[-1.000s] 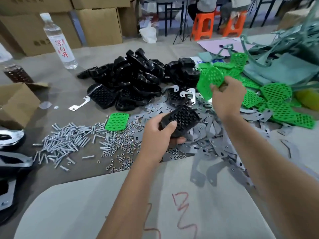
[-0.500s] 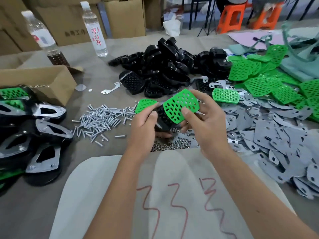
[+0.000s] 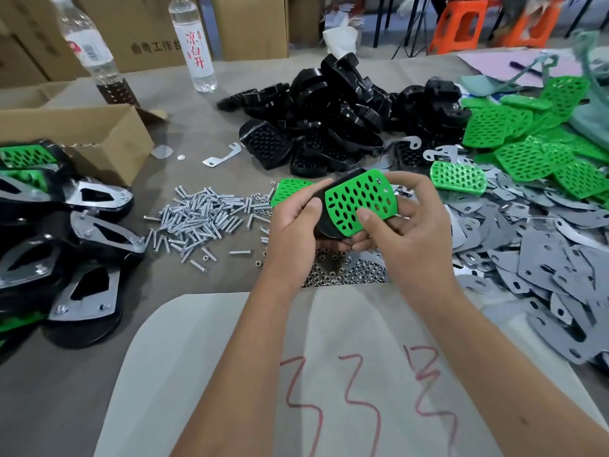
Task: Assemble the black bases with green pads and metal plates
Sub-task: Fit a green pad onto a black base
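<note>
My left hand point(image 3: 293, 222) grips a black base point(image 3: 324, 225) above the table's middle. A green perforated pad point(image 3: 361, 199) lies on top of that base, pinched by my right hand point(image 3: 402, 232), whose thumb presses on its lower edge. Most of the base is hidden under the pad and my fingers. A pile of black bases point(image 3: 333, 117) lies behind, loose green pads point(image 3: 534, 150) at the right, and grey metal plates point(image 3: 543, 258) spread over the right side.
Screws point(image 3: 201, 219) and nuts point(image 3: 342, 275) are scattered left of and under my hands. Finished assemblies point(image 3: 59, 225) are stacked at the left beside an open cardboard box point(image 3: 82, 136). Two bottles point(image 3: 194, 44) stand at the back. A white sheet point(image 3: 230, 374) lies at the front.
My right hand brought a green pad from the right-hand pile to the black base in my left hand. Now the pad sits flatter on the base, with both hands closer together.
</note>
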The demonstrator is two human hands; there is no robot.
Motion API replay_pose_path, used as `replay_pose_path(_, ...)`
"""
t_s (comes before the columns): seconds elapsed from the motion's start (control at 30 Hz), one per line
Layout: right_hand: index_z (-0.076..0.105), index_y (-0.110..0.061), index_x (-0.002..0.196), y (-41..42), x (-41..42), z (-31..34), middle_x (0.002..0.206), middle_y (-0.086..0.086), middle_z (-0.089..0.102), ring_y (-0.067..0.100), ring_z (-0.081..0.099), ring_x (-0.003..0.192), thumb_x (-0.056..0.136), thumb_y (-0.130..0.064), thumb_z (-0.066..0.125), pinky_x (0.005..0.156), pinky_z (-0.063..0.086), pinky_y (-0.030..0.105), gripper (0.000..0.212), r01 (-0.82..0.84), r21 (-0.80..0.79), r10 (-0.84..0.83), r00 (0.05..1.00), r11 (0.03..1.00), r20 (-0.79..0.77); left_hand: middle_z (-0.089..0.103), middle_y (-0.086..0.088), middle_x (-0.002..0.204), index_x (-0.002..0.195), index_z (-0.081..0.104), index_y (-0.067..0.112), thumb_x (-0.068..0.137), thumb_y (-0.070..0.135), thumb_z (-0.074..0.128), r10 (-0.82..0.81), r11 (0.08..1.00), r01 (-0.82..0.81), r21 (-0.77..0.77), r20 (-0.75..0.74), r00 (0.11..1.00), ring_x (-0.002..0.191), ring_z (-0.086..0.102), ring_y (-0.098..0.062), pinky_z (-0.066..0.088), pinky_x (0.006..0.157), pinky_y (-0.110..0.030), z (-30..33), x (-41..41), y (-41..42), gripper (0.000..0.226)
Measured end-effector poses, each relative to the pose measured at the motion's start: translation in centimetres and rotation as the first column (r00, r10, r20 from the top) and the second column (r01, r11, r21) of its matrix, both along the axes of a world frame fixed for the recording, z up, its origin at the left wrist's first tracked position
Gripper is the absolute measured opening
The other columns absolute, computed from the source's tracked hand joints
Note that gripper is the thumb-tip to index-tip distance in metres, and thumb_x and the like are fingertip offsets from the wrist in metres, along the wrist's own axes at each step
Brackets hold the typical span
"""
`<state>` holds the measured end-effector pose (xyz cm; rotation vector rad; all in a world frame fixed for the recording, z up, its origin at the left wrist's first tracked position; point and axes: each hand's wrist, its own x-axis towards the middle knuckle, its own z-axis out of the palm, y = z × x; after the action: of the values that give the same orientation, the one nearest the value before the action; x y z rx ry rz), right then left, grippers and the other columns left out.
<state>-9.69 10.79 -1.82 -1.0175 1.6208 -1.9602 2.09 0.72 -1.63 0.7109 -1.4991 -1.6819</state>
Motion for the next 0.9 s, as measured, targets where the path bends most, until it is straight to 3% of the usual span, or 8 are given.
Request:
replay_pose_path(0.13,0.052,-0.014,0.129,-0.1,0.0,-0.2,0.097,0.008,0.077,0.030,0.074,0.062,0.093,-0.003,0.074,0.054,0.061,0.033,0.044,0.064,-0.035,-0.063,0.998,0.997,0.026,0.077,-0.007,0.108,0.132,0.068,0.010,0.110,0.008,0.037,0.007,1.000,-0.007,-0.010,0.003,1.000,0.081,0.076,-0.029,0.062,0.059,-0.040,-0.1,0.0,0.0,0.038)
replay_pose_path(0.23,0.062,-0.014,0.121,0.1,-0.6,0.1,0.098,0.002,0.076,0.023,0.070,0.066,0.096,-0.003,0.069,0.057,0.056,0.030,0.028,0.111,-0.112,-0.097,0.988,0.988,0.121,0.076,-0.018,0.111,0.133,0.067,0.007,0.109,0.005,0.036,0.009,1.000,-0.009,0.021,-0.018,1.000,0.069,0.074,-0.033,0.059,0.053,-0.034,-0.3,-0.2,-0.2,0.039)
replay_pose_path(0.3,0.067,-0.015,0.105,0.4,-1.1,0.6,0.096,-0.003,0.073,0.017,0.065,0.077,0.096,0.003,0.063,0.064,0.054,0.028,0.020,0.022,-0.203,0.023,0.975,0.979,0.219,0.074,-0.025,0.109,0.133,0.066,0.006,0.110,0.005,0.035,0.009,1.000,-0.008,0.030,-0.016,1.000,0.059,0.069,-0.035,0.057,0.050,-0.032,-0.4,-0.2,-0.3,0.039)
replay_pose_path(0.37,0.070,-0.017,0.094,0.5,-1.4,1.1,0.104,0.000,0.072,0.014,0.066,0.088,0.089,0.015,0.052,0.068,0.051,0.026,0.037,-0.070,-0.255,0.152,0.936,0.964,0.317,0.072,-0.031,0.105,0.133,0.066,0.006,0.110,0.006,0.034,0.013,0.999,-0.013,0.029,-0.006,1.000,0.055,0.066,-0.038,0.055,0.049,-0.032,-0.5,-0.3,-0.5,0.039)
replay_pose_path(0.47,0.066,-0.014,0.091,0.9,-1.7,1.5,0.105,0.011,0.070,0.016,0.062,0.072,0.088,0.025,0.036,0.057,0.044,0.026,0.049,-0.122,-0.233,0.205,0.903,0.965,0.378,0.068,-0.037,0.097,0.130,0.065,0.006,0.111,0.008,0.034,0.035,0.999,-0.035,0.022,0.003,0.999,0.052,0.063,-0.036,0.051,0.046,-0.030,-0.5,-0.5,-0.5,0.036)
replay_pose_path(0.67,0.069,-0.006,0.109,0.8,-2.3,1.5,0.110,0.018,0.072,0.031,0.069,0.078,0.097,-0.011,0.034,0.060,0.056,0.035,0.036,-0.206,-0.223,0.294,0.813,0.953,0.503,0.062,-0.039,0.090,0.113,0.052,0.000,0.111,0.017,0.039,0.091,0.996,-0.091,0.006,0.030,0.995,0.047,0.059,-0.031,0.043,0.042,-0.028,-0.6,-0.8,-0.5,0.021)
replay_pose_path(0.77,0.057,-0.007,0.108,0.5,-2.2,0.9,0.090,0.006,0.073,0.030,0.071,0.070,0.103,-0.007,0.057,0.053,0.057,0.032,0.006,-0.129,-0.085,0.151,0.929,0.988,0.338,0.062,-0.039,0.090,0.110,0.056,0.002,0.112,0.021,0.041,0.098,0.995,-0.096,-0.038,0.041,0.994,0.048,0.060,-0.031,0.045,0.043,-0.028,-0.5,-0.9,-0.5,0.024)
replay_pose_path(0.9,0.050,-0.017,0.118,0.4,-2.0,0.1,0.087,0.006,0.074,0.023,0.065,0.058,0.095,0.001,0.069,0.048,0.050,0.023,0.035,-0.110,-0.001,0.110,0.992,0.994,0.066,0.071,-0.028,0.087,0.112,0.069,0.007,0.112,0.022,0.043,0.106,0.993,-0.103,-0.063,0.055,0.993,0.048,0.064,-0.028,0.048,0.042,-0.027,-0.5,-0.8,-0.3,0.030)
